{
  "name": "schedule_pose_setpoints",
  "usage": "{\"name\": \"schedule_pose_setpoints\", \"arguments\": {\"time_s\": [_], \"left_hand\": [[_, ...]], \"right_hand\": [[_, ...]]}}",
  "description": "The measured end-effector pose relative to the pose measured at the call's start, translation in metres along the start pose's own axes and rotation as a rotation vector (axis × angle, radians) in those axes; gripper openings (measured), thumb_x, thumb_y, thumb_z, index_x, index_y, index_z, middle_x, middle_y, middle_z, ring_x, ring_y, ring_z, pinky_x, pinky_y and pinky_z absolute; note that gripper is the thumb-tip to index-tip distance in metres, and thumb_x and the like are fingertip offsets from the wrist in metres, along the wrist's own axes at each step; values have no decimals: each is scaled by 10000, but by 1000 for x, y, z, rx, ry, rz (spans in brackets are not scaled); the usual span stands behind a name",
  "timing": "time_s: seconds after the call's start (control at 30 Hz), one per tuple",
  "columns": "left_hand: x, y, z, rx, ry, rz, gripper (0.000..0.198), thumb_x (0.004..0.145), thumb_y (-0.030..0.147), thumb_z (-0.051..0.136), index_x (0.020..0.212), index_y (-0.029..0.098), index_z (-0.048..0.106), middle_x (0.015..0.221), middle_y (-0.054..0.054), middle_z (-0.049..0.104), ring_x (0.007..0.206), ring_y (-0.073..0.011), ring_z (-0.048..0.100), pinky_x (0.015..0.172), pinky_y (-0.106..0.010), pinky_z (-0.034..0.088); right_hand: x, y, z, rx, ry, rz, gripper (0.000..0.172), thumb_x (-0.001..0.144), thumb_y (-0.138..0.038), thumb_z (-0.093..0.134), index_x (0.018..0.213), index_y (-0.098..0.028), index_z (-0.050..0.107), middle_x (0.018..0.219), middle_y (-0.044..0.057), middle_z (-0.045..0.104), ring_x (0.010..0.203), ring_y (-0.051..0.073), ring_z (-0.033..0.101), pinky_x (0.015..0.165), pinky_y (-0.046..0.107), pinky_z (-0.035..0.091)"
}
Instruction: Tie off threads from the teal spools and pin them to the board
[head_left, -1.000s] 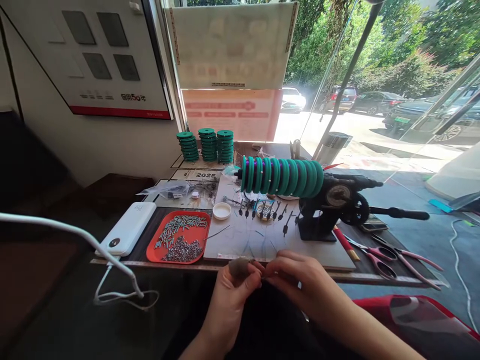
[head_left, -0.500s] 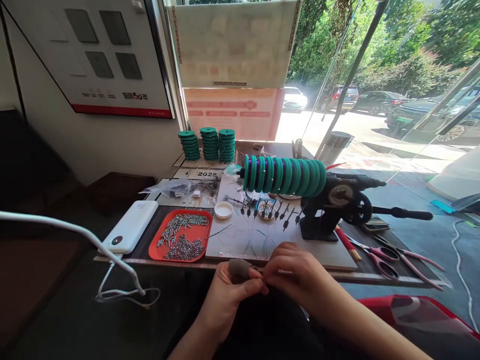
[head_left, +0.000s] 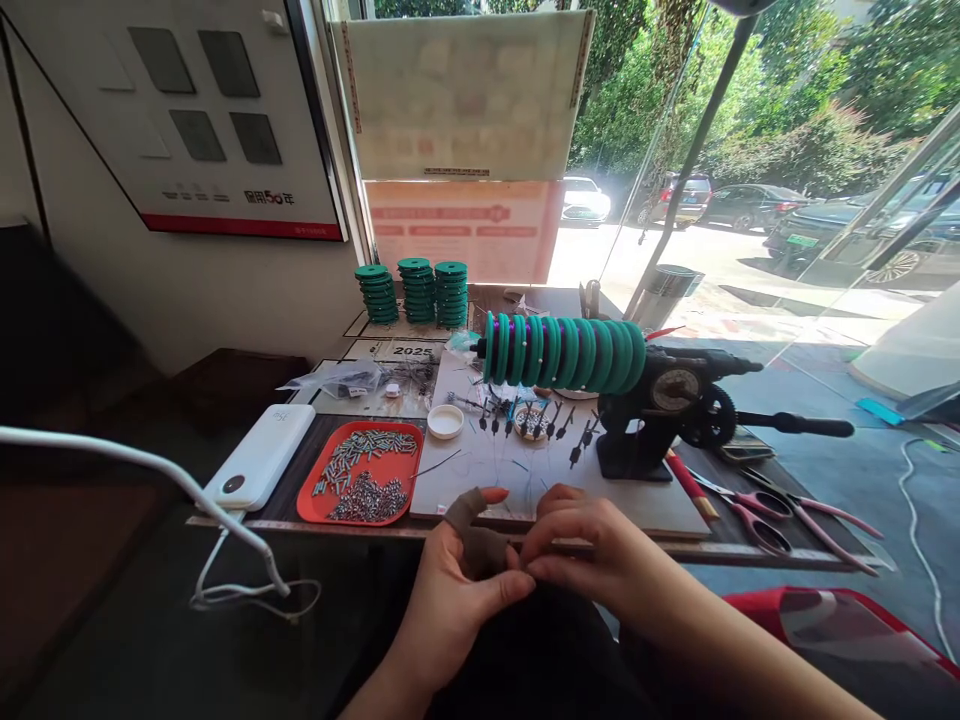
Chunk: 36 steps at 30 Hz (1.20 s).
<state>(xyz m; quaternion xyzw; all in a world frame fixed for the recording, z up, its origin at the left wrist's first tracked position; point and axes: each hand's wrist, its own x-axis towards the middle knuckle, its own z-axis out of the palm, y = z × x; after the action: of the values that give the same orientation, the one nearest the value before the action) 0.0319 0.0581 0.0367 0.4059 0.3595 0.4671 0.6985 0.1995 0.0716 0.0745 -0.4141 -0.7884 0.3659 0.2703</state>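
Observation:
My left hand (head_left: pixel 457 590) and my right hand (head_left: pixel 592 550) meet just below the front edge of the white work board (head_left: pixel 637 500). Grey finger covers sit on two left fingers, one finger raised. Both hands pinch at the same spot, fingertips touching, on something too small to make out. Behind them on the board lie several thin lines with small black pieces (head_left: pixel 555 425). A black hand-crank winder (head_left: pixel 675 410) carries a row of green spools (head_left: pixel 562 352) on its shaft.
A red tray of small metal parts (head_left: pixel 360 472) sits left of the board, beside a white power bank (head_left: pixel 259 455) with a white cable. Three stacks of green spools (head_left: pixel 416 290) stand at the back. Pink-handled pliers and scissors (head_left: pixel 780 510) lie at the right.
My left hand's covered index finger has lifted upward and the pinch has moved slightly lower. The view shifted a little; things on the table stay put.

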Motion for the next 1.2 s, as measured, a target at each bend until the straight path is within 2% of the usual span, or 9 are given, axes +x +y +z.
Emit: {"name": "schedule_pose_setpoints", "arguments": {"time_s": [0.23, 0.47, 0.53, 0.6, 0.73, 0.9, 1.03, 1.1, 1.2], "left_hand": [[-1, 0, 2, 6, -29, -27, 582, 580, 127, 739, 1082, 228, 463, 604, 54, 576, 577, -81, 519, 598, -208, 384], [2, 10, -9, 49, -293, -133, 336, 563, 188, 747, 877, 167, 632, 822, -21, 572, 774, -130, 481, 653, -211, 356], [2, 12, -10, 95, -282, -130, 213, 646, 272, 695, 815, 151, 649, 744, -15, 560, 729, -123, 472, 650, -213, 348], [1, 13, -8, 115, -258, -134, 213, 691, 340, 653, 768, 141, 651, 680, -8, 547, 677, -115, 462, 628, -214, 339], [1, 8, -3, 74, -243, -148, 240, 673, 366, 669, 671, 129, 638, 619, -1, 524, 611, -98, 429, 584, -210, 316], [-2, -1, -1, -159, -198, -257, 214, 627, 326, 717, 629, 131, 629, 650, -2, 506, 615, -88, 429, 580, -203, 340], [-6, -9, -2, -266, -103, -280, 146, 667, 257, 698, 632, 135, 626, 665, 1, 485, 637, -82, 436, 605, -201, 381], [-8, -12, -3, -288, -84, -292, 123, 687, 239, 683, 656, 130, 635, 671, 0, 481, 641, -79, 437, 618, -204, 398], [-9, -15, -3, -316, -50, -314, 104, 702, 223, 671, 677, 126, 644, 673, -3, 499, 648, -77, 452, 633, -212, 413]], "right_hand": [[0, 3, 1, 0, -50, -68, 102, 766, -260, 606, 715, -189, 658, 687, 20, 598, 759, 154, 524, 708, 278, 396], [-6, 3, 3, 62, 21, -23, 123, 804, -213, 549, 710, -165, 612, 720, 21, 551, 753, 140, 513, 685, 254, 395], [-6, 2, 3, 65, 31, -29, 123, 803, -216, 550, 710, -164, 611, 717, 21, 548, 751, 140, 510, 684, 255, 392], [-7, 2, 3, 65, 36, -36, 147, 809, -226, 542, 694, -164, 609, 703, 20, 543, 747, 143, 508, 680, 257, 390], [-6, 4, 5, 74, 37, -49, 176, 818, -245, 527, 681, -166, 603, 701, 23, 538, 752, 149, 509, 675, 266, 395], [-6, 11, 11, 68, 65, -124, 160, 818, -236, 520, 693, -176, 600, 708, 26, 544, 772, 157, 513, 678, 269, 416], [-15, 13, 17, -73, 334, -120, 98, 787, -211, 555, 857, -197, 622, 923, 68, 589, 973, 210, 482, 837, 344, 387], [-21, 13, 22, -48, 455, -23, 110, 793, -232, 544, 862, -198, 623, 905, 66, 595, 916, 203, 515, 794, 330, 406], [-28, 15, 33, 151, 451, 120, 150, 790, -305, 545, 746, -189, 631, 741, 33, 609, 737, 173, 559, 687, 291, 429]]}}
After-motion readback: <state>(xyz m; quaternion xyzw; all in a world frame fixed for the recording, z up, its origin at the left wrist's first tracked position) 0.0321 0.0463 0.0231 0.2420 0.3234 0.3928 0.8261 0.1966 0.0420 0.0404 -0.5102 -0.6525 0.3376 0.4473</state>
